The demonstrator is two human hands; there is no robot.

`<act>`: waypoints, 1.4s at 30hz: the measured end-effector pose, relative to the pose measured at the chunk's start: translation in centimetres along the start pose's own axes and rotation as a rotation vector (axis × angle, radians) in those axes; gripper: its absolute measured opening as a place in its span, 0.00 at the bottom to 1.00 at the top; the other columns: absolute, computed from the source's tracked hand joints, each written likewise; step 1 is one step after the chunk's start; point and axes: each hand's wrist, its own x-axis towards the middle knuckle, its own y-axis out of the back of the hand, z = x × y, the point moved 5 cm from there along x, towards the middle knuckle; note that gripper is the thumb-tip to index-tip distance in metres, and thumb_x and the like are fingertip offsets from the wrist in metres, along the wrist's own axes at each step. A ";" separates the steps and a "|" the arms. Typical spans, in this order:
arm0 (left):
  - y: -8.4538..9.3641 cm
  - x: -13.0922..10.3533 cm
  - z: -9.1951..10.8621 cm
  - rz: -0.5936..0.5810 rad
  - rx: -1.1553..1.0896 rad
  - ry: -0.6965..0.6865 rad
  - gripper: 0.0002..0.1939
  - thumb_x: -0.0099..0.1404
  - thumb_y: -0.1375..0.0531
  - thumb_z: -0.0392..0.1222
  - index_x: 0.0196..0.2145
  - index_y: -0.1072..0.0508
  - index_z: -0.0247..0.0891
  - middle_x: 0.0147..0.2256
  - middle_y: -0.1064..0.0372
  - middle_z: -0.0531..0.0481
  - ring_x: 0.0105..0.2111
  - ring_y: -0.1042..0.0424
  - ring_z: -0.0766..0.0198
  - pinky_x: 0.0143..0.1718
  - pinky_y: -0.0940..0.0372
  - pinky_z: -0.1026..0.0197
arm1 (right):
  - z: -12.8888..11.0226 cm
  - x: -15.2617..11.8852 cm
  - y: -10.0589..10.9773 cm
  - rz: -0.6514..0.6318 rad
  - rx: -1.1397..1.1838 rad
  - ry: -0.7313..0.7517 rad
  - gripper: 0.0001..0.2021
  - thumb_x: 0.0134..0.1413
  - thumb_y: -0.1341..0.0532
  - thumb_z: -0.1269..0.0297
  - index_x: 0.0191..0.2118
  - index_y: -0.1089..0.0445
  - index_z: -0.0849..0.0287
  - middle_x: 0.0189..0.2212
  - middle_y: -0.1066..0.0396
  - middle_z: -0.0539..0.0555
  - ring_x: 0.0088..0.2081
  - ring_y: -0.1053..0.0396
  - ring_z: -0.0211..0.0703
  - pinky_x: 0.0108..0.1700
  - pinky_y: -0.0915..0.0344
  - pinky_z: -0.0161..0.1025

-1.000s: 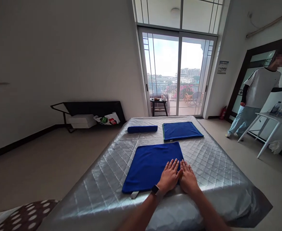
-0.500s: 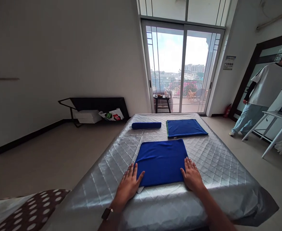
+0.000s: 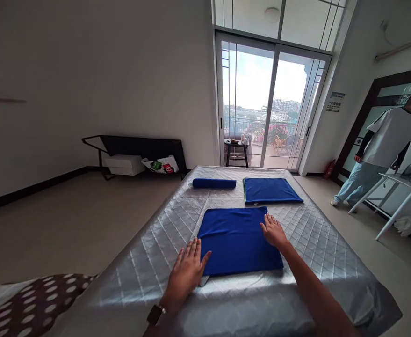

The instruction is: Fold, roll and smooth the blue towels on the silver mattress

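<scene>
A folded blue cloth [image 3: 238,243] lies flat on the silver quilted cover [image 3: 149,267], with faint creases across its upper half. My left hand [image 3: 187,267] rests open at the cloth's left edge, fingers stretched forward and thumb over the blue fabric. At the upper right corner of the cloth is my right hand [image 3: 274,230], its fingers straight and flat. A small pale tag [image 3: 204,281] pokes out by the near left corner. Farther back are a rolled blue cloth [image 3: 214,183] and a second folded blue cloth [image 3: 272,190] with a green edge.
Against the left wall stands a black frame [image 3: 145,145] with a white box [image 3: 124,164] and a printed bag [image 3: 160,164]. A person [image 3: 387,140] is at the right beside a white table [image 3: 398,180] with bottles. Behind the bed is a sliding glass door [image 3: 247,84].
My right hand has slid forward along the cloth's right edge to its far corner. The left hand stays at the left edge. The view has tilted slightly.
</scene>
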 end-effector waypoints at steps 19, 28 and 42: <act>-0.1 11.9 12.6 -0.168 -0.174 -0.166 0.38 0.73 0.65 0.61 0.69 0.44 0.34 0.69 0.50 0.40 0.70 0.53 0.53 0.69 0.54 0.47 | 1.2 2.8 -3.5 0.059 0.052 -0.013 0.31 0.70 0.60 0.58 0.72 0.57 0.69 0.72 0.58 0.61 0.73 0.63 0.45 0.71 0.64 0.46; -1.0 11.3 -1.9 -0.184 -0.150 0.102 0.41 0.73 0.64 0.61 0.69 0.48 0.25 0.70 0.54 0.34 0.70 0.53 0.51 0.69 0.55 0.46 | 1.2 3.3 -2.5 0.024 0.031 -0.044 0.30 0.70 0.60 0.57 0.72 0.54 0.67 0.71 0.56 0.60 0.72 0.60 0.46 0.70 0.64 0.48; -0.6 12.8 0.2 -0.129 -0.080 0.104 0.42 0.72 0.63 0.62 0.68 0.45 0.25 0.69 0.52 0.31 0.69 0.52 0.46 0.67 0.52 0.41 | 0.5 8.0 -2.9 0.115 0.075 -0.032 0.31 0.69 0.59 0.58 0.71 0.54 0.72 0.71 0.55 0.63 0.72 0.60 0.45 0.70 0.62 0.44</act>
